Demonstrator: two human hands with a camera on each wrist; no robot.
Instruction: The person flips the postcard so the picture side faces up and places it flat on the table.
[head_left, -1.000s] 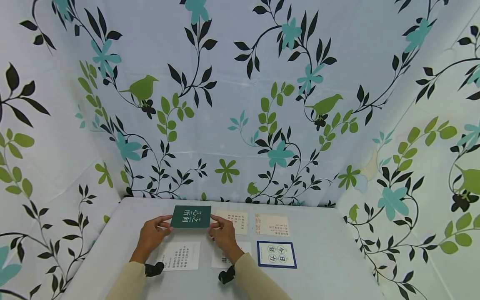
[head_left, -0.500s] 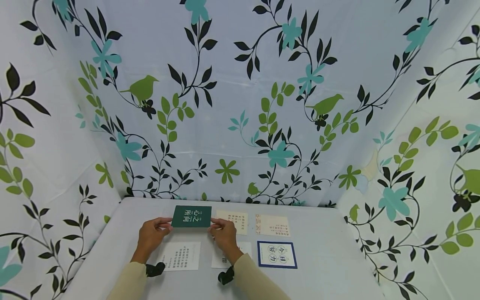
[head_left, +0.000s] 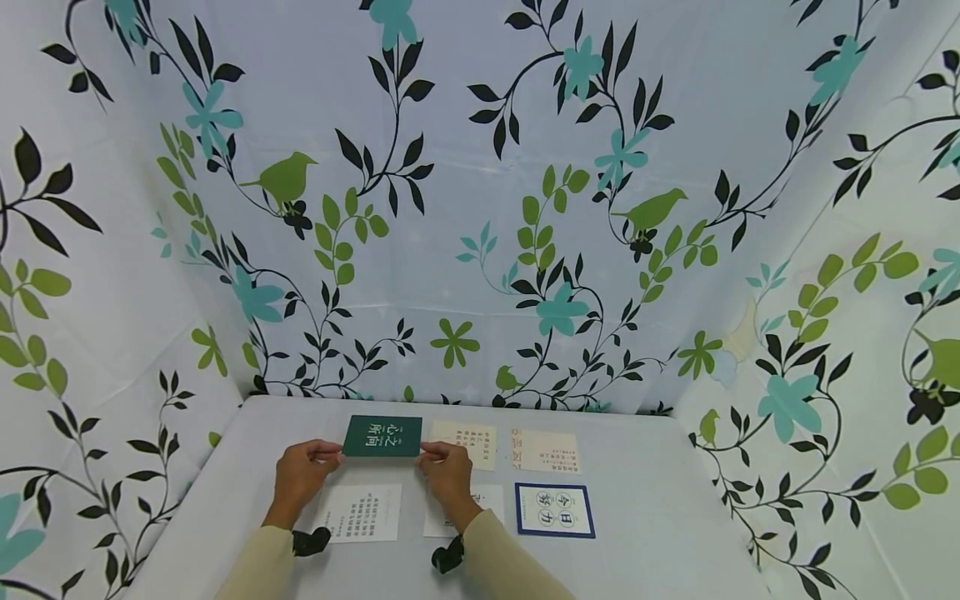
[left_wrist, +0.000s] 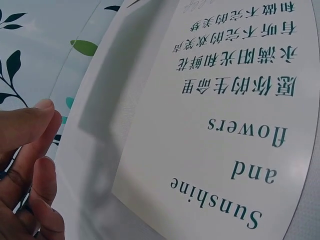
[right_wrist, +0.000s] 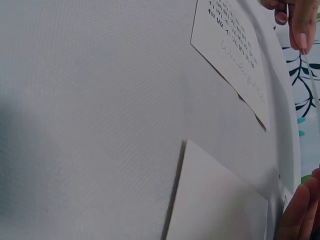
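Observation:
A dark green card (head_left: 382, 437) with white Chinese characters is raised over the far left of the table, its face tipped towards the head camera. My left hand (head_left: 302, 475) pinches its left edge between thumb and fingers. On the opposite edge, my right hand (head_left: 447, 473) grips it the same way. In the right wrist view the card (right_wrist: 311, 75) shows only as a thin edge between the two hands. Below the left hand lies a white card (left_wrist: 240, 135) printed with "Sunshine and flowers" and Chinese lines. Another white card (head_left: 491, 497) is partly hidden under the right hand.
To the right lie a cream card (head_left: 480, 435) with dark text, a cream card (head_left: 546, 451) with orange-red text, and a blue-bordered card (head_left: 555, 510). All rest on the white table (head_left: 645, 500). A leaf-and-bird patterned cloth (head_left: 450, 250) hangs behind the table's far edge.
The green card's far edge has dropped slightly, and both hands have shifted a little with it. Both hands keep their hold; the other cards have not moved.

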